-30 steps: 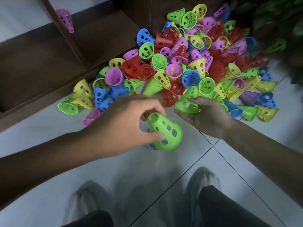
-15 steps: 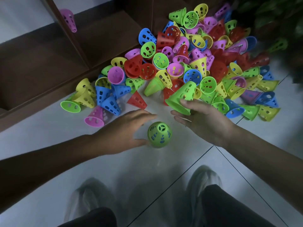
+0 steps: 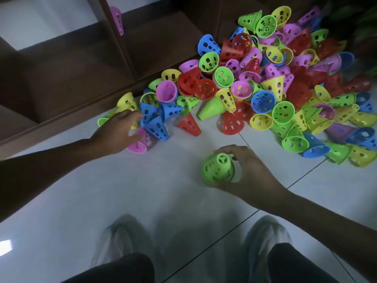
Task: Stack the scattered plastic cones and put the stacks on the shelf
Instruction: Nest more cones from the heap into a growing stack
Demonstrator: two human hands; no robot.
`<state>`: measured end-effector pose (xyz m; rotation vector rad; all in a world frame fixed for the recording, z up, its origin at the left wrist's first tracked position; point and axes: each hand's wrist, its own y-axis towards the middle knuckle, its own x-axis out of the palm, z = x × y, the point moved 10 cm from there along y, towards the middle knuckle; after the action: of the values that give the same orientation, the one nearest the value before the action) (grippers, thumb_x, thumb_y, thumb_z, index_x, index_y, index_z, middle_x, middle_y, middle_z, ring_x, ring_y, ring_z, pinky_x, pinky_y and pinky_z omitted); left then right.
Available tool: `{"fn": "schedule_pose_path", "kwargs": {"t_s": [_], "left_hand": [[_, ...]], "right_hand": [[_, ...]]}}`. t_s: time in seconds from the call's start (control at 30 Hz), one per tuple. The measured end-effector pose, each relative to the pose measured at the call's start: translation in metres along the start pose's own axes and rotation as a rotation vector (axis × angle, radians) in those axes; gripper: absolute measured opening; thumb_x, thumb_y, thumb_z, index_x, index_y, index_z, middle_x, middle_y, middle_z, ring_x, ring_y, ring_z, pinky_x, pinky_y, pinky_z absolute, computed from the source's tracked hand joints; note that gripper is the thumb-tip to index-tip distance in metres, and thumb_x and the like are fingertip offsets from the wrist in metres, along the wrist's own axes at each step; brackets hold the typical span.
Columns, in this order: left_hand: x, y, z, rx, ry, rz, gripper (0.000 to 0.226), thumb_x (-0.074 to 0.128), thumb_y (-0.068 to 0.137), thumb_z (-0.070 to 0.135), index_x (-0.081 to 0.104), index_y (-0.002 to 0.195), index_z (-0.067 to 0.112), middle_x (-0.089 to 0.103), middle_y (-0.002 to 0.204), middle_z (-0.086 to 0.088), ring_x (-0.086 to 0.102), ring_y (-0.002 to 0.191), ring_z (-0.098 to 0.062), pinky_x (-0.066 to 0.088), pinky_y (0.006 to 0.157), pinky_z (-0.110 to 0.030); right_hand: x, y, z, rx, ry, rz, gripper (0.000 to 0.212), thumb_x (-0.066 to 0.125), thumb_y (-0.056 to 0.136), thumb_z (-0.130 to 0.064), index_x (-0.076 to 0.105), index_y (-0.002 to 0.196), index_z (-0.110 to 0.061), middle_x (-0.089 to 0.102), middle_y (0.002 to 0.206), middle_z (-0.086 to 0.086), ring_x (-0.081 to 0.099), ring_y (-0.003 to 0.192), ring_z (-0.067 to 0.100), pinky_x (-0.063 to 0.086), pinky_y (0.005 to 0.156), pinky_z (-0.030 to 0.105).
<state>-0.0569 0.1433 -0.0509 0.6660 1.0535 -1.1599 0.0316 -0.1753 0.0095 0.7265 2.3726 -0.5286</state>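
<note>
A green cone stack [image 3: 217, 168] stands tip-up on the white tile floor, and my right hand [image 3: 247, 172] curls round its right side. My left hand [image 3: 119, 132] reaches out to the left end of the pile with fingers extended. It lies over a pink cone [image 3: 140, 142] and touches the blue cones [image 3: 154, 121]. Behind them a big pile of scattered cones [image 3: 265, 82] in red, yellow, green, blue and pink spreads to the right. The dark wooden shelf [image 3: 71, 78] sits at the back left, with a pink cone stack [image 3: 118, 20] leaning against its divider.
My two shoes [image 3: 122, 242] [image 3: 265, 237] and dark trouser legs fill the bottom edge. A loose red cone [image 3: 189, 125] and a stacked green-and-yellow set [image 3: 216, 106] lie at the pile's front. Dark foliage sits at the top right.
My right hand carried a green cone from the pile's edge onto the green stack and now holds it. My left hand left the stack and moved left to the blue and pink cones.
</note>
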Motion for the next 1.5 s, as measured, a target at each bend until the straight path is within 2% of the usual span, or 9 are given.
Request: {"fn": "schedule_pose_path", "kwargs": {"t_s": [0.27, 0.4, 0.5, 0.63, 0.77, 0.97, 1.17, 1.37, 1.5], "left_hand": [[0.034, 0.022, 0.016, -0.105, -0.069, -0.103, 0.075, 0.084, 0.081, 0.028, 0.046, 0.142, 0.008, 0.059, 0.131, -0.015, 0.058, 0.117, -0.033, 0.05, 0.093, -0.045], [0.057, 0.028, 0.011, -0.218, -0.129, -0.192, 0.084, 0.081, 0.083, 0.04, 0.036, 0.149, 0.011, 0.062, 0.129, -0.015, 0.062, 0.11, -0.033, 0.053, 0.089, -0.046], [0.056, 0.034, 0.006, -0.26, -0.172, -0.17, 0.075, 0.077, 0.087, 0.04, 0.04, 0.147, 0.014, 0.063, 0.132, -0.013, 0.062, 0.112, -0.031, 0.053, 0.088, -0.042], [0.057, 0.042, 0.003, -0.278, -0.087, -0.174, 0.061, 0.067, 0.095, 0.04, 0.043, 0.146, 0.017, 0.066, 0.122, -0.012, 0.062, 0.093, -0.026, 0.045, 0.066, -0.032], [0.064, 0.046, 0.005, -0.254, -0.059, -0.167, 0.054, 0.06, 0.099, 0.039, 0.046, 0.147, 0.018, 0.067, 0.119, -0.017, 0.064, 0.098, -0.035, 0.041, 0.071, -0.031], [0.055, 0.043, 0.007, -0.269, -0.183, -0.017, 0.026, 0.061, 0.099, 0.026, 0.065, 0.114, 0.006, 0.066, 0.106, -0.014, 0.061, 0.098, -0.031, 0.039, 0.075, -0.032], [0.034, 0.026, 0.039, -0.268, -0.475, -0.003, 0.026, 0.056, 0.102, 0.021, 0.052, 0.081, 0.004, 0.049, 0.072, -0.003, 0.046, 0.062, -0.011, 0.036, 0.061, -0.028], [0.044, -0.001, 0.071, -0.442, -0.905, -0.267, 0.015, 0.042, 0.108, 0.03, 0.051, 0.103, 0.019, 0.053, 0.12, -0.008, 0.059, 0.11, -0.021, 0.056, 0.096, -0.046], [0.038, -0.011, 0.095, -0.507, -1.145, -0.31, 0.011, 0.053, 0.103, 0.023, 0.049, 0.095, 0.018, 0.061, 0.114, -0.011, 0.069, 0.098, -0.013, 0.062, 0.081, -0.04]], "right_hand": [[0.021, -0.002, 0.02, -0.095, -0.107, -0.259, 0.114, 0.086, 0.063, -0.061, 0.022, 0.155, -0.04, 0.025, 0.145, -0.031, 0.016, 0.141, -0.013, 0.021, 0.111, 0.008], [-0.001, 0.0, 0.035, -0.124, -0.156, -0.332, 0.089, 0.051, 0.08, -0.081, 0.019, 0.155, -0.044, 0.019, 0.146, -0.044, 0.024, 0.138, -0.014, 0.029, 0.109, 0.015], [-0.024, 0.027, 0.051, -0.082, -0.11, -0.199, 0.064, 0.038, 0.092, -0.073, 0.044, 0.145, -0.036, 0.05, 0.14, -0.019, 0.045, 0.13, 0.004, 0.044, 0.103, 0.029], [-0.019, 0.078, 0.056, -0.02, -0.122, -0.134, 0.064, 0.045, 0.09, -0.07, 0.06, 0.13, -0.022, 0.063, 0.122, -0.01, 0.055, 0.111, -0.002, 0.05, 0.094, 0.03], [0.01, 0.125, 0.053, -0.085, -0.309, -0.204, 0.049, 0.061, 0.095, -0.046, 0.053, 0.136, -0.021, 0.063, 0.126, -0.003, 0.057, 0.114, 0.012, 0.049, 0.098, 0.037], [0.05, 0.173, 0.04, -0.123, -0.473, -0.313, 0.069, 0.066, 0.094, -0.038, 0.03, 0.151, -0.026, 0.056, 0.137, 0.013, 0.056, 0.124, 0.031, 0.048, 0.101, 0.047], [0.076, 0.197, 0.041, -0.099, -0.449, -0.328, 0.075, 0.07, 0.086, -0.045, 0.028, 0.148, -0.04, 0.046, 0.145, 0.011, 0.054, 0.124, 0.032, 0.05, 0.096, 0.052], [0.092, 0.185, 0.046, -0.103, -0.592, -0.257, 0.073, 0.07, 0.09, -0.039, 0.026, 0.144, -0.019, 0.055, 0.13, 0.013, 0.058, 0.118, 0.035, 0.051, 0.091, 0.049], [0.074, 0.168, 0.047, -0.081, -0.429, -0.154, 0.052, 0.071, 0.09, -0.03, 0.037, 0.129, -0.022, 0.057, 0.118, 0.01, 0.056, 0.114, 0.031, 0.04, 0.104, 0.061]]}}
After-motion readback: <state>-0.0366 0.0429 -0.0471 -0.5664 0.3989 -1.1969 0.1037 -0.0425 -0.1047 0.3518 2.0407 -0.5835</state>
